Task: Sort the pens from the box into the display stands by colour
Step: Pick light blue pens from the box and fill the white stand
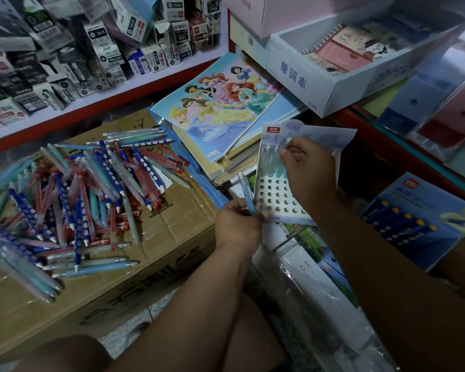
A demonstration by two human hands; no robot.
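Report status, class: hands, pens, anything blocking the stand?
Left hand grips a light blue pen beside the stand. Right hand pinches a pale pen in its back row. Loose pens heaped on the carton. Front holes free.

Just above the left hand [236,224] lies a stack of princess picture books [215,108]. Beyond the right hand [306,170], a white-and-blue carton [293,73] holds spiral notebooks [341,49]. Far up and left of both hands, small refill boxes [100,57] crowd a red-edged shelf [151,83]. Plastic-wrapped exercise books [314,267] lie below the right hand.
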